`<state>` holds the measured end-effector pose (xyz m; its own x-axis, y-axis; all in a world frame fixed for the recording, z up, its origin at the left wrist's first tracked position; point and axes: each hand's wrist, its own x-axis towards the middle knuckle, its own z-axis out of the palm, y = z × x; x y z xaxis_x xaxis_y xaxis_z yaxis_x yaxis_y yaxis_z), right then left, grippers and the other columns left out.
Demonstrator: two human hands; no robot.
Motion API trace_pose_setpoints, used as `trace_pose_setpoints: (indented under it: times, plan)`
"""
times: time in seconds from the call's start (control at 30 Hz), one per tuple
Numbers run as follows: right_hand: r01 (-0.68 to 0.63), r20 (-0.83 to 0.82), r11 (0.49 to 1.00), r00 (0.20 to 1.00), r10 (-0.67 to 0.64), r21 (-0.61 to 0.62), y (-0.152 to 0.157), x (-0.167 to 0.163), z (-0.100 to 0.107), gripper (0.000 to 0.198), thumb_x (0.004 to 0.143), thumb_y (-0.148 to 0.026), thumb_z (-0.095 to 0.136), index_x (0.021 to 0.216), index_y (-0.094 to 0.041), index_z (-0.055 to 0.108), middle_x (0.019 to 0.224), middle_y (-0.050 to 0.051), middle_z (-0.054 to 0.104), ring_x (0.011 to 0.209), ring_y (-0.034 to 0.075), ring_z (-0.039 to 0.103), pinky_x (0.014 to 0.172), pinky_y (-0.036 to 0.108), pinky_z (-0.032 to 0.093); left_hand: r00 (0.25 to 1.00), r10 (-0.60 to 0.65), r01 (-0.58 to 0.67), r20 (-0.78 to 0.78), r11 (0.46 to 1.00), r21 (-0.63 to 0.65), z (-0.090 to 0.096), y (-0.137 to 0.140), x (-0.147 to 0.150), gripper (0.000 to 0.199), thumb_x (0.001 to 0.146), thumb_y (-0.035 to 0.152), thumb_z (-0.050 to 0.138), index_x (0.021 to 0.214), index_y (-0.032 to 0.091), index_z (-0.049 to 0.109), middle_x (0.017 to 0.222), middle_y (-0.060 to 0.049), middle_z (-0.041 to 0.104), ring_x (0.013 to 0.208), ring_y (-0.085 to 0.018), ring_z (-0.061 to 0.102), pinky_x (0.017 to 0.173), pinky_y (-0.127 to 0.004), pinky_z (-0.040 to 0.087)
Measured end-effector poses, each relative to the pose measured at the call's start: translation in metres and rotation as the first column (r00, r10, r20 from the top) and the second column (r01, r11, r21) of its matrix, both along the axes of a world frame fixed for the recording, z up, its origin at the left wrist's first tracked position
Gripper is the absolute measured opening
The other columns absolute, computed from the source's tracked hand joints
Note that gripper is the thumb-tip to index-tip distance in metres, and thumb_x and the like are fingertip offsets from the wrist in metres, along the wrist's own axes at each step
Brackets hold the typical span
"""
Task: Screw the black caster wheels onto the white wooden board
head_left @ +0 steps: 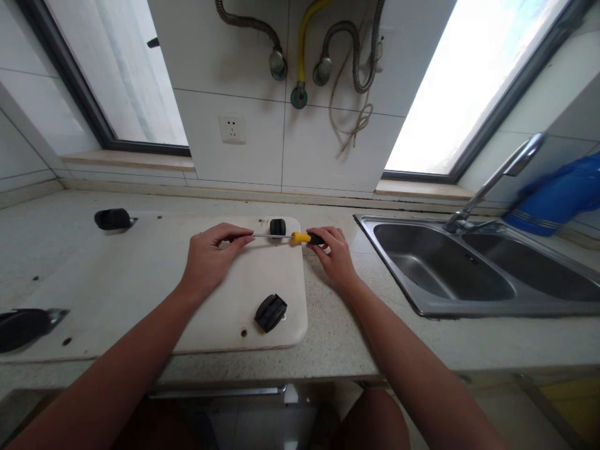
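A screwdriver with a yellow and black handle lies level between my two hands, above the right end of a white board. My right hand is closed around the black end of the handle. My left hand pinches the tip of the metal shaft between thumb and fingers. Just behind the shaft sits a black caster wheel, partly covered by it. Another black caster rests tilted near the board's front right corner.
Two more black wheels stand at the left, one at the back and one in front. A steel double sink with a tap is at the right, beside a blue bag-like object. Hoses hang on the tiled wall.
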<state>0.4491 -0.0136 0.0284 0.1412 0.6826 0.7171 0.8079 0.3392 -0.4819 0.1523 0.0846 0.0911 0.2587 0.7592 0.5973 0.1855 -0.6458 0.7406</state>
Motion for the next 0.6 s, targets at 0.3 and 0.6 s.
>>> trace_pose_setpoints:
  times: [0.3, 0.6]
  plan:
    - [0.034, 0.019, 0.998, 0.999, -0.035, 0.051, -0.005, 0.001, 0.007, 0.028, 0.106, -0.029, 0.072, 0.132, -0.033, 0.083, 0.12, 0.01, 0.078, 0.116, 0.034, 0.066, 0.107, 0.054, 0.057, 1.0, -0.018, 0.016, -0.016, 0.994, -0.105, -0.004, 0.005, -0.002, 0.022, 0.081, 0.048, 0.089, 0.089, 0.027, 0.09, 0.086, -0.006, 0.085, 0.082, -0.026, 0.077, 0.078, -0.038, 0.063]
    - [0.076, -0.133, 0.996, 0.989, -0.068, 0.052, -0.003, 0.007, 0.008, 0.026, 0.103, -0.032, 0.073, 0.127, -0.032, 0.08, 0.121, 0.011, 0.076, 0.115, 0.032, 0.067, 0.091, 0.048, 0.062, 0.999, 0.026, -0.027, 0.044, 0.999, 0.039, -0.006, -0.004, -0.001, 0.044, 0.096, 0.048, 0.08, 0.131, 0.022, 0.073, 0.125, -0.011, 0.081, 0.107, -0.024, 0.076, 0.089, -0.036, 0.061]
